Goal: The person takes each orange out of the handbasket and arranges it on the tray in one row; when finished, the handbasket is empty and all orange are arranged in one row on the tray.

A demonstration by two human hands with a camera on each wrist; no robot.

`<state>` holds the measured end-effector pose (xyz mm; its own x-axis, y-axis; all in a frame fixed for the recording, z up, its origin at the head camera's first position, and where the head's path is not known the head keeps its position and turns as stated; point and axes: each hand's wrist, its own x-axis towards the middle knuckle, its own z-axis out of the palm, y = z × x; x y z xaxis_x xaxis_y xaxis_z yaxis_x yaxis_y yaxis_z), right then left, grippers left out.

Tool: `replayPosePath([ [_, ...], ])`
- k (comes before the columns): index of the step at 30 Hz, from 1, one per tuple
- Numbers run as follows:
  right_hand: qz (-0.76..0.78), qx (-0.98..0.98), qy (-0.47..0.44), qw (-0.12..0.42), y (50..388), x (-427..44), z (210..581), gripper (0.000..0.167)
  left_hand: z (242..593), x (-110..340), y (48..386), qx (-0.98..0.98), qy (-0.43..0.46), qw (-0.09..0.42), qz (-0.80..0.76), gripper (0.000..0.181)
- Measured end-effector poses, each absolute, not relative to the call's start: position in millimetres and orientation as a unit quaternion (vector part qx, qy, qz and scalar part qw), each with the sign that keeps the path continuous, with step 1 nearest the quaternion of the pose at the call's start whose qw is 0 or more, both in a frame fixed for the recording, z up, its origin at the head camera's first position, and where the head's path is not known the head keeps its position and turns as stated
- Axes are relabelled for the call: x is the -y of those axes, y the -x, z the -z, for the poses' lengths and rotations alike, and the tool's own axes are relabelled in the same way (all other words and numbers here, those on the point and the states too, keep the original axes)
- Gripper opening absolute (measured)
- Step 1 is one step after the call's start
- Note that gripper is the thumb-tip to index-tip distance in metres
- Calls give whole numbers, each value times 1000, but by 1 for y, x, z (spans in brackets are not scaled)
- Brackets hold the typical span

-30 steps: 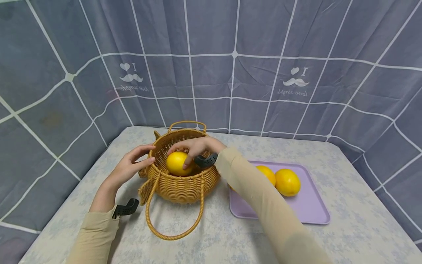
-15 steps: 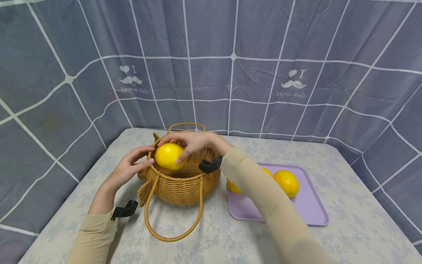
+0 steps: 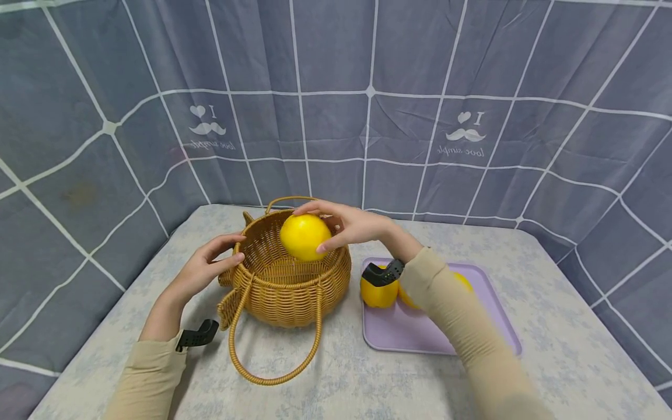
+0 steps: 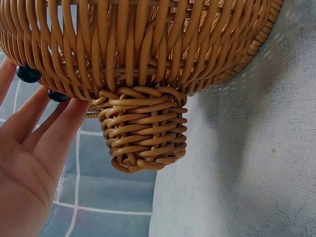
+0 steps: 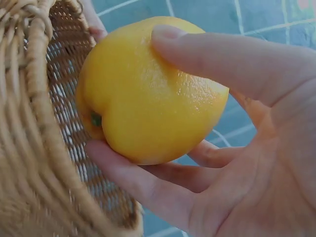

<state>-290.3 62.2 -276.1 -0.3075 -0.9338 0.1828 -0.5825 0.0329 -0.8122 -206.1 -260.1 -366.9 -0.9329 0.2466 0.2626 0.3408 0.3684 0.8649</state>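
My right hand (image 3: pixel 357 224) holds a glossy yellow fruit (image 3: pixel 304 236) between thumb and fingers, above the right part of the wicker basket's (image 3: pixel 286 303) opening. In the right wrist view, a dimple with a green spot shows at one end of the yellow fruit (image 5: pixel 148 98); its exact kind is unclear. My left hand (image 3: pixel 202 268) rests on the basket's left rim. In the left wrist view, its fairly straight fingers (image 4: pixel 64 131) touch the outside wall beside dark round eyes, near a woven snout-like stub (image 4: pixel 145 128). The basket's visible inside holds nothing.
A lilac tray (image 3: pixel 404 338) stands right of the basket, with yellow fruit (image 3: pixel 379 294) on it, partly hidden by my right forearm. One basket handle (image 3: pixel 275 380) lies toward me on the patterned tablecloth; another stands at the back. A grey-blue gridded curtain (image 3: pixel 336 128) hangs behind.
My right hand has lifted the yellow fruit out of the basket, first up and left, then right toward the right rim. The left hand stays at the rim.
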Motion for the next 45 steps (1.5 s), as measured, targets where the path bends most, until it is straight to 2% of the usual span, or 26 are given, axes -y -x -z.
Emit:
replayPosePath([
  [12,489,-703,489,168,281,-147,281,71,369,263,208,832,173,55,524,41],
  [20,517,-713,444,163,272,-199,284,71,371,264,207,834,169,56,522,42],
  [30,551,-715,414,117,255,-277,308,73,370,261,208,837,165,54,519,42],
  [37,554,-747,359,78,238,-329,325,74,369,260,207,836,167,53,519,41],
  [45,563,-766,303,60,218,-369,345,72,365,256,205,831,171,51,527,42],
])
